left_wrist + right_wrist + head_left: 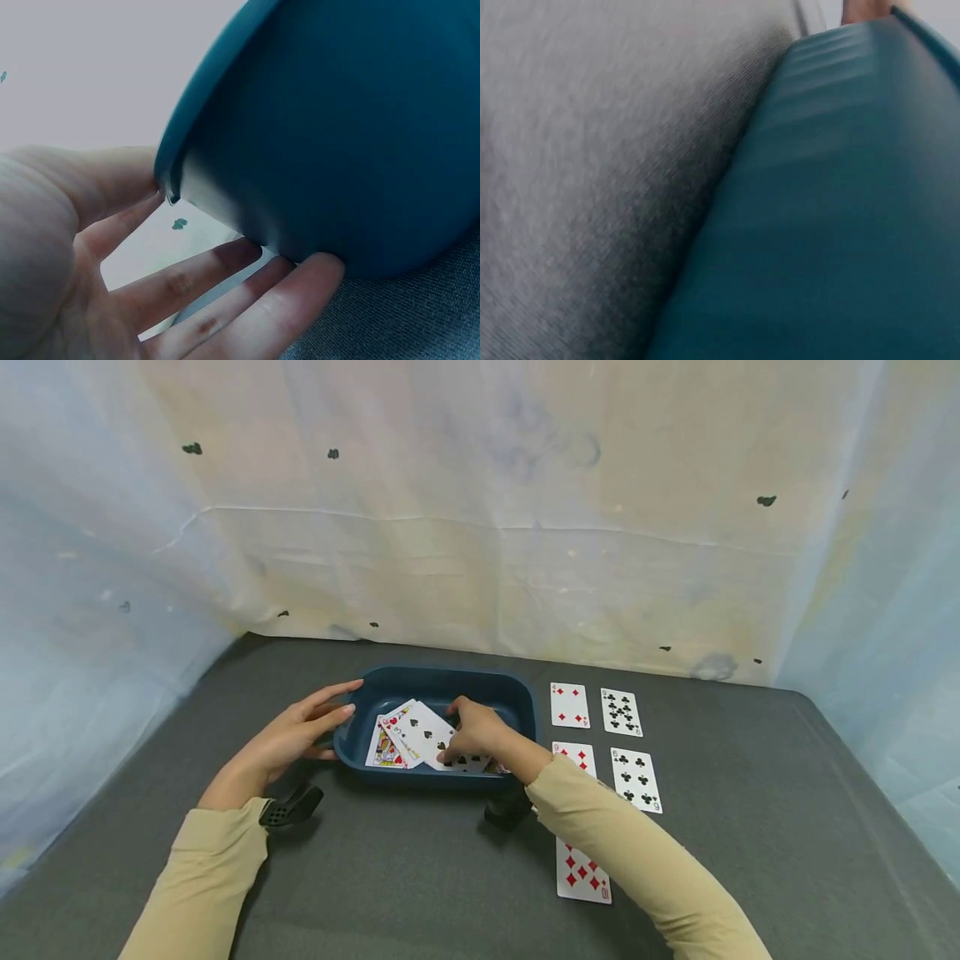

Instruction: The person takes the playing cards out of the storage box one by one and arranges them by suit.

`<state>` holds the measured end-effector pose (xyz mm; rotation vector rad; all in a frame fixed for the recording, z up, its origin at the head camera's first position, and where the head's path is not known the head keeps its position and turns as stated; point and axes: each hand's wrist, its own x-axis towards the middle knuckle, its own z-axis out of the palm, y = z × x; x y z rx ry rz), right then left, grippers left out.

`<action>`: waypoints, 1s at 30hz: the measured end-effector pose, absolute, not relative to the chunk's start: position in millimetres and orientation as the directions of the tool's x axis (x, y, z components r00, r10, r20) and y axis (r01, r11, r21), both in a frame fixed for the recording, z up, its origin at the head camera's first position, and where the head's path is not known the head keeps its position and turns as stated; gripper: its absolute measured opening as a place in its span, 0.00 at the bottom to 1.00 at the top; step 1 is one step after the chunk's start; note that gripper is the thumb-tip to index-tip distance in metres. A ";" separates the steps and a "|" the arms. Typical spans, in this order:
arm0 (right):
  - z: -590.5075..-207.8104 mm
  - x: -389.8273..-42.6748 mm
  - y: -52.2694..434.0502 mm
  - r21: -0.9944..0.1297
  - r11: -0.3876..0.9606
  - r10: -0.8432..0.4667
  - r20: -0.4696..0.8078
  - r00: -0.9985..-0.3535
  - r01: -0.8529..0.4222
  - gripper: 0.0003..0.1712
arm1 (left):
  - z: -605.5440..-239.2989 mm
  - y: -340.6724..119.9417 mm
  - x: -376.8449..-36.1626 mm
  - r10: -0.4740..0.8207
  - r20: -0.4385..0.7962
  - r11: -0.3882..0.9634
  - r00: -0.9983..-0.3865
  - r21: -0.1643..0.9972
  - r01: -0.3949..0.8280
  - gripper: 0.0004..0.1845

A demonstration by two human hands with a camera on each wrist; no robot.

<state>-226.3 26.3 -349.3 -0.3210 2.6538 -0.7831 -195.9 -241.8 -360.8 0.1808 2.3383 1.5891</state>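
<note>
Near the front of the grey table (750,827), one ten of diamonds (582,871) lies face up, partly under the right sleeve. Beyond it lie four more face-up cards — a diamond card (576,755) and six of clubs (636,779), then a four of diamonds (569,705) and nine of clubs (621,712) toward the far edge. Mid-table sits one dark blue tray (517,697). The right hand (472,735) reaches inside, fingers curled onto the loose cards (408,739) there — how many, I cannot tell. The left hand (288,739) rests flat-fingered against the tray's left wall.
</note>
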 end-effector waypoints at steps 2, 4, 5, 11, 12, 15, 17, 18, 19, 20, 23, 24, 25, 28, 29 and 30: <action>-348.0 -226.2 29.1 -0.585 0.802 -0.314 -0.240 -0.919 -0.121 0.30 | -361.0 -241.7 -196.5 0.273 -0.185 0.377 -0.944 0.923 -0.072 0.33; -345.4 -225.4 31.9 -0.613 0.777 -0.324 -0.197 -0.925 -0.142 0.22 | -361.2 -241.7 -197.1 0.275 -0.187 0.376 -0.943 0.924 -0.073 0.33; -343.8 -224.8 33.6 -0.627 0.764 -0.327 -0.170 -0.930 -0.154 0.18 | -361.2 -241.8 -197.3 0.276 -0.187 0.375 -0.943 0.924 -0.074 0.34; -331.0 -219.3 47.0 -0.680 0.711 -0.283 -0.045 -0.958 -0.178 0.13 | -361.7 -242.7 -198.3 0.279 -0.180 0.381 -0.943 0.922 -0.063 0.34; -329.5 -218.8 49.8 -0.691 0.702 -0.275 -0.035 -0.961 -0.176 0.13 | -361.8 -242.9 -198.4 0.280 -0.177 0.382 -0.943 0.922 -0.060 0.34; -325.7 -217.4 59.3 -0.747 0.647 -0.253 -0.018 -0.967 -0.155 0.14 | -361.6 -243.7 -198.2 0.282 -0.169 0.382 -0.944 0.923 -0.051 0.34; -324.5 -216.8 66.6 -0.800 0.582 -0.252 -0.008 -0.968 -0.145 0.15 | -361.8 -244.3 -198.0 0.287 -0.162 0.379 -0.944 0.924 -0.043 0.34; -323.9 -216.8 70.3 -0.830 0.541 -0.253 -0.006 -0.968 -0.136 0.16 | -361.9 -244.7 -198.1 0.288 -0.160 0.378 -0.944 0.925 -0.041 0.35; -323.3 -216.4 74.5 -0.859 0.496 -0.256 -0.005 -0.967 -0.127 0.18 | -361.9 -245.2 -198.2 0.290 -0.158 0.379 -0.944 0.925 -0.039 0.35; -322.8 -216.0 78.7 -0.885 0.451 -0.263 -0.004 -0.965 -0.119 0.21 | -362.0 -245.6 -198.3 0.291 -0.157 0.380 -0.944 0.924 -0.036 0.35; -320.5 -213.4 90.4 -0.943 0.320 -0.292 -0.008 -0.956 -0.091 0.33 | -361.8 -247.0 -198.5 0.291 -0.159 0.378 -0.943 0.925 -0.039 0.35; -319.5 -212.1 94.0 -0.954 0.288 -0.303 -0.011 -0.953 -0.081 0.36 | -361.6 -247.3 -198.5 0.291 -0.161 0.377 -0.943 0.925 -0.042 0.35; -319.0 -210.7 97.8 -0.962 0.261 -0.316 -0.011 -0.949 -0.076 0.39 | -361.5 -247.7 -198.5 0.292 -0.161 0.375 -0.943 0.926 -0.042 0.35; -318.6 -206.4 108.2 -0.978 0.200 -0.356 -0.010 -0.935 -0.066 0.45 | -361.4 -248.8 -198.7 0.296 -0.162 0.371 -0.941 0.928 -0.043 0.35; -319.1 -205.3 111.6 -0.979 0.191 -0.365 -0.009 -0.931 -0.066 0.46 | -361.4 -249.1 -198.9 0.296 -0.162 0.371 -0.941 0.928 -0.043 0.35; -319.6 -204.3 114.6 -0.979 0.193 -0.372 -0.007 -0.928 -0.070 0.46 | -361.5 -249.4 -199.1 0.296 -0.163 0.373 -0.941 0.927 -0.043 0.35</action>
